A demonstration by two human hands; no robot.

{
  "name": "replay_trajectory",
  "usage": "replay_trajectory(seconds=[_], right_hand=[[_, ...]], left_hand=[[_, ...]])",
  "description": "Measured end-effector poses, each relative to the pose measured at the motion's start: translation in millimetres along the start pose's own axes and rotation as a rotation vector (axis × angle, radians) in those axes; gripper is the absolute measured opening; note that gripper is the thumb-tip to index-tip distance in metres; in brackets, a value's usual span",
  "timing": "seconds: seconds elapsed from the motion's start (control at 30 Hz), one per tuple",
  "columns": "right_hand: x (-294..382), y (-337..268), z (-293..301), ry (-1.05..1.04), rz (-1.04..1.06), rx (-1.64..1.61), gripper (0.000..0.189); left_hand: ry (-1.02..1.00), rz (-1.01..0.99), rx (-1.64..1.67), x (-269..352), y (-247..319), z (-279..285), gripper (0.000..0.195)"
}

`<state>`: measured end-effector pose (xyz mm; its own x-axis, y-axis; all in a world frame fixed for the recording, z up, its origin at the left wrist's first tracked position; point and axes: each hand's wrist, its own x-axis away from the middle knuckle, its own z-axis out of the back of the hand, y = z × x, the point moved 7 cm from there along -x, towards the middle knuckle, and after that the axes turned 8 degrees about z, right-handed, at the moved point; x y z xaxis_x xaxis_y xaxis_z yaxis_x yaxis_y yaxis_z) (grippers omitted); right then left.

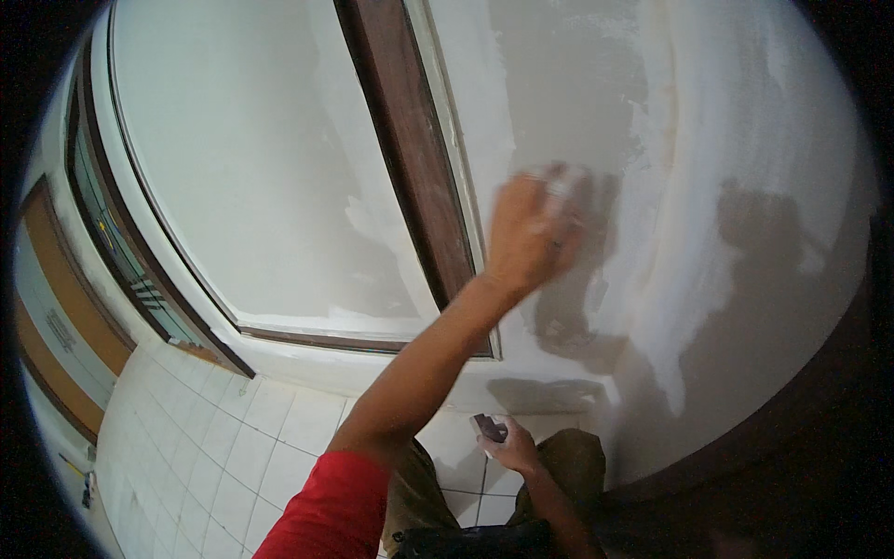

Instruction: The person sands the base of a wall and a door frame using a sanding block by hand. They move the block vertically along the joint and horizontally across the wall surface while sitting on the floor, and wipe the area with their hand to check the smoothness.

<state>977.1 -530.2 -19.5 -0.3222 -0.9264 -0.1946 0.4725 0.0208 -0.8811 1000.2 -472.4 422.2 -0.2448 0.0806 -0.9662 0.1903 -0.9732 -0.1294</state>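
My left hand (532,234), at the end of a red-sleeved arm, is raised against the patchy white and grey plastered wall (573,77). Its fingers are bent, whitened with dust and blurred by motion; whether something lies under them cannot be made out. Lower down, in front of my knees, my right hand (518,446) grips a small dark brown block (490,427) between thumb and fingers. White dust coats those fingers too. Beside my left wrist runs a dark brown wooden frame post (419,154), edging a pale smeared panel (244,175).
An inside wall corner (663,175) rises to the right of my left hand, with shadows beyond it. White floor tiles (269,426) stretch to the left. Farther off are a dark-framed glass panel (115,223) and a brown board with a pale middle strip (59,314).
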Motion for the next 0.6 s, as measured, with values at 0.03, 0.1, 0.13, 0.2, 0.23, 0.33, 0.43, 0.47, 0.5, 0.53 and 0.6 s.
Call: replay_trajectory(seconds=[0.03, 0.1, 0.13, 0.2, 0.23, 0.33, 0.43, 0.47, 0.5, 0.53, 0.6], right_hand=[[-1.0, -6.9, -2.1, -0.006, 0.007, -0.014, 0.072], [-0.3, -10.5, -2.0, -0.086, -0.058, -0.01, 0.074], [-0.2, -11.8, -5.1, -0.091, -0.052, -0.02, 0.074], [-1.9, -5.4, -2.7, -0.056, 0.003, 0.016, 0.075], [-2.2, 0.7, -3.0, -0.055, 0.002, 0.016, 0.075], [-2.5, 14.7, -6.7, -0.049, 0.014, 0.025, 0.077], [-3.3, 15.8, -13.7, -0.037, -0.024, -0.049, 0.077], [-2.7, 11.8, -11.8, -0.038, -0.021, -0.041, 0.077], [-2.6, 8.8, -11.0, -0.039, -0.018, -0.033, 0.078], [-3.0, 9.5, -13.2, -0.042, -0.016, -0.036, 0.078], [-3.2, 10.3, -10.5, -0.019, 0.012, -0.055, 0.077]], left_hand=[[0.087, 0.052, -0.107, -2.3, -18.0, 22.4, 0.041], [0.203, 0.246, -0.19, -4.2, -64.0, 46.3, 0.028], [0.226, 0.374, -0.181, -6.1, -86.3, 54.7, 0.029], [0.075, 0.478, -0.182, -16.6, -93.5, 60.6, 0.033], [-0.077, 0.583, -0.179, -17.7, -99.3, 54.0, 0.037], [-0.097, 0.617, -0.219, -24.6, -103.4, 57.5, 0.039], [-0.136, 0.679, -0.259, -29.0, -117.8, 68.1, 0.041], [-0.156, 0.713, -0.249, -28.2, -123.4, 69.4, 0.043], [-0.158, 0.712, -0.254, -28.3, -126.0, 71.1, 0.043], [-0.17, 0.701, -0.214, -28.7, -127.5, 71.1, 0.046], [-0.18, 0.69, -0.167, -30.6, -130.7, 70.0, 0.05]])
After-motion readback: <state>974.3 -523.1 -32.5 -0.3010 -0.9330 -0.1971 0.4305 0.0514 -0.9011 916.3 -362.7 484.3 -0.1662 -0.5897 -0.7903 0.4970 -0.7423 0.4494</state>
